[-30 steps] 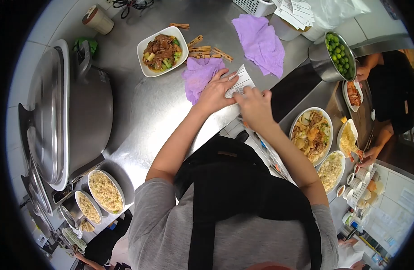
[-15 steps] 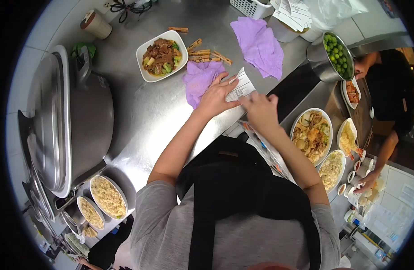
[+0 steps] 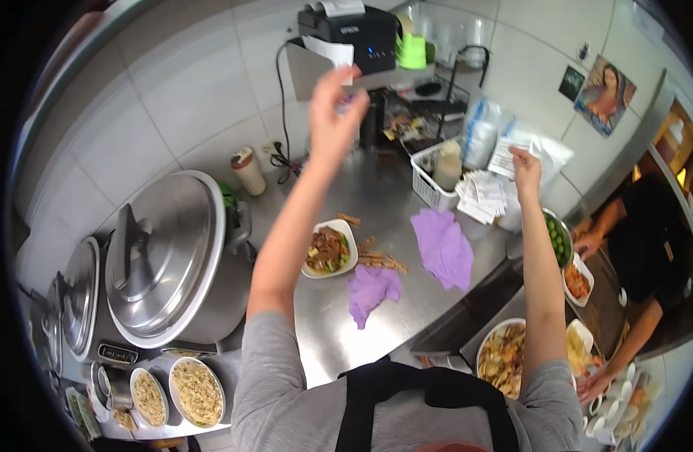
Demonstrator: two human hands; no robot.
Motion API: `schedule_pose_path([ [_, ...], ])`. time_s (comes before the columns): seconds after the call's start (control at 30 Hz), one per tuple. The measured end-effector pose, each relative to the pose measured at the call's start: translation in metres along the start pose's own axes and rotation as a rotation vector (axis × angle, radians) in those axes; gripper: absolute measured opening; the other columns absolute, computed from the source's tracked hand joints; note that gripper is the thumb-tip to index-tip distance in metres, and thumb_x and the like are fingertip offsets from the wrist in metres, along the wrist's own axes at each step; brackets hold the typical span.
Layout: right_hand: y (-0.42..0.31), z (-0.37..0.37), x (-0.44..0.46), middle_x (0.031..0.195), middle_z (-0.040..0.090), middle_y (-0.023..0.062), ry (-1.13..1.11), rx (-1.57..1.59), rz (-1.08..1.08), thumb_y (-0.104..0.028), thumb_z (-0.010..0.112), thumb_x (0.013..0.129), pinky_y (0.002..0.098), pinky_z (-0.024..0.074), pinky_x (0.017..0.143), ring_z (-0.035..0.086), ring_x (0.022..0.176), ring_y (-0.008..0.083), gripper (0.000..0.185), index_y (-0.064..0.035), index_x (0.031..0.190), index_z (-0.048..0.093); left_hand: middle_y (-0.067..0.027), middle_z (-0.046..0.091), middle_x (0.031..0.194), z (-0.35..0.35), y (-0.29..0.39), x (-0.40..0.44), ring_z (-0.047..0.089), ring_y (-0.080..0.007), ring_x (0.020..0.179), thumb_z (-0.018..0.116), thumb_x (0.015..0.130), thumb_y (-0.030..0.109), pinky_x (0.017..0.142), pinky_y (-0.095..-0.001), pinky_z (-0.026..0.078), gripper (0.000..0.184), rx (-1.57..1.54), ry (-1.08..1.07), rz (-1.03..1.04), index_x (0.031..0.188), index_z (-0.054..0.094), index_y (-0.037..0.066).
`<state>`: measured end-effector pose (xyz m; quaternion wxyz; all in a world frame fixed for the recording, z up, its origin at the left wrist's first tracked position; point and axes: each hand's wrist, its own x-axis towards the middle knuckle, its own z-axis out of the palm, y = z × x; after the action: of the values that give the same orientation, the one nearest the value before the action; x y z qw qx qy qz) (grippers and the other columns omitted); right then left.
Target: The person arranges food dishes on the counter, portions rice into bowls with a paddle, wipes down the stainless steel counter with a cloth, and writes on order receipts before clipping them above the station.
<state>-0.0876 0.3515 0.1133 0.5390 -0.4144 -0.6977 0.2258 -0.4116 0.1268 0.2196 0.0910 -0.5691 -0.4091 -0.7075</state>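
Note:
My left hand point(image 3: 333, 124) is raised in front of the black receipt printer point(image 3: 349, 38), fingers and thumb apart. Its fingertips overlap a white paper slip point(image 3: 331, 51) hanging from the printer; contact cannot be made out. At the right, my right hand point(image 3: 526, 175) pinches a printed receipt point(image 3: 506, 157) above a pile of paper slips point(image 3: 482, 197). Two purple cloths, one crumpled point(image 3: 373, 292) and one spread flatter point(image 3: 444, 248), lie on the steel counter point(image 3: 316, 331). Left of them sits a square bowl of meat and vegetables point(image 3: 330, 252), with several wooden clothespins point(image 3: 377, 260) beside it.
A big lidded pot point(image 3: 169, 264) stands left, near oval rice dishes point(image 3: 197, 392). A white basket point(image 3: 435, 184) stands at the back. To the right are a pot of green limes point(image 3: 557, 237), a noodle dish point(image 3: 501, 358) and a co-worker's arm point(image 3: 636, 331) among plated food.
Both hands have risen from the counter: the left up to the printer, the right up and rightward with the receipt. The view has tilted up, bringing the printer and back wall into sight.

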Motion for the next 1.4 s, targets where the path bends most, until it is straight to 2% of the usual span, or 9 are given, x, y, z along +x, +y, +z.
schedule_pose_path([
  [0.13,0.034,0.009,0.017,0.074,0.066,0.0129,-0.122,-0.114,0.244,-0.014,0.068,0.069,0.0295,0.0466,0.064,0.062,0.067,0.0175,0.023,0.001,0.087,0.066,-0.0123,0.059,0.105,-0.025,-0.061,0.132,0.056,-0.0267,0.09,0.058,0.078,0.026,0.08,-0.0371,0.043,0.036,0.545,0.322,0.066,0.106,0.058,0.004],
  [0.4,0.065,0.034,-0.053,0.098,0.061,0.0196,-0.393,-0.524,0.097,-0.026,0.068,0.068,0.0367,0.044,0.083,0.058,0.094,0.0323,0.041,-0.0031,0.101,0.063,-0.0125,0.065,0.089,-0.015,-0.118,0.225,0.061,-0.0246,0.086,0.061,0.068,0.05,0.076,-0.0367,0.046,0.05,0.945,-0.091,-0.428,0.093,0.065,0.007],
  [0.5,0.049,0.003,-0.055,0.097,0.059,0.0247,-0.302,-0.523,0.157,-0.037,0.064,0.074,0.0412,0.0444,0.08,0.056,0.093,0.0384,0.069,-0.0038,0.128,0.038,-0.006,0.064,0.077,0.0,-0.118,0.235,0.057,-0.0141,0.065,0.074,0.067,0.029,0.061,-0.029,0.045,0.031,0.489,0.136,-0.222,0.083,0.065,0.003],
  [0.63,-0.009,-0.067,-0.042,0.096,0.059,0.021,-0.252,-0.347,0.099,-0.038,0.063,0.076,0.0355,0.0453,0.078,0.058,0.089,0.0295,0.067,-0.0006,0.127,0.038,-0.0001,0.06,0.072,0.059,-0.008,0.161,0.051,-0.005,0.063,0.072,0.073,0.014,0.056,-0.0201,0.04,0.016,-0.188,0.067,-0.158,0.078,0.064,0.002],
  [0.87,-0.153,-0.148,-0.063,0.105,0.058,0.0105,-0.195,0.55,-0.194,-0.018,0.055,0.086,0.0253,0.0454,0.077,0.055,0.096,0.0128,0.035,-0.0014,0.117,0.051,-0.0057,0.062,0.093,0.184,0.111,-0.045,0.056,-0.0096,0.084,0.064,0.078,0.001,0.079,-0.0231,0.043,0.02,-0.889,-0.247,-0.318,0.098,0.06,-0.004],
  [1.03,-0.171,-0.227,-0.115,0.083,0.061,0.0091,-0.296,0.423,-0.003,0.006,0.056,0.076,0.0248,0.0473,0.068,0.06,0.079,0.0146,0.059,0.0025,0.129,0.03,-0.0071,0.062,0.099,0.245,0.165,-0.169,0.056,-0.0106,0.091,0.065,0.077,0.003,0.082,-0.0238,0.043,0.025,-1.191,-0.413,-0.62,0.101,0.059,-0.001],
  [1.17,-0.167,-0.285,-0.16,0.086,0.062,0.0089,-0.373,0.279,0.109,0.011,0.052,0.074,0.0231,0.0471,0.068,0.06,0.079,0.0124,0.05,0.0014,0.121,0.039,-0.0202,0.033,0.134,0.278,0.182,-0.229,0.037,-0.0355,0.121,0.059,0.061,0.069,0.099,-0.0447,0.035,0.105,-1.588,-0.907,-0.947,0.138,0.017,0.011],
  [1.27,-0.167,-0.327,-0.191,0.092,0.062,0.0088,-0.402,0.178,0.148,0.011,0.05,0.075,0.0236,0.0467,0.072,0.059,0.084,0.0116,0.04,0.0019,0.114,0.046,-0.0156,0.034,0.136,0.305,0.189,-0.252,0.034,-0.031,0.125,0.061,0.067,0.062,0.1,-0.0475,0.032,0.098,-2.186,-0.661,-1.252,0.135,0.022,0.004],
  [1.4,-0.128,-0.381,-0.214,0.106,0.057,0.0104,-0.517,-0.087,0.168,-0.005,0.052,0.086,0.0229,0.0462,0.076,0.056,0.093,0.0107,0.022,-0.0004,0.106,0.059,-0.0156,0.043,0.129,0.325,0.215,-0.247,0.042,-0.0274,0.119,0.05,0.082,0.052,0.099,-0.0424,0.034,0.073,-1.775,-0.594,-1.19,0.13,0.03,0.0],
])
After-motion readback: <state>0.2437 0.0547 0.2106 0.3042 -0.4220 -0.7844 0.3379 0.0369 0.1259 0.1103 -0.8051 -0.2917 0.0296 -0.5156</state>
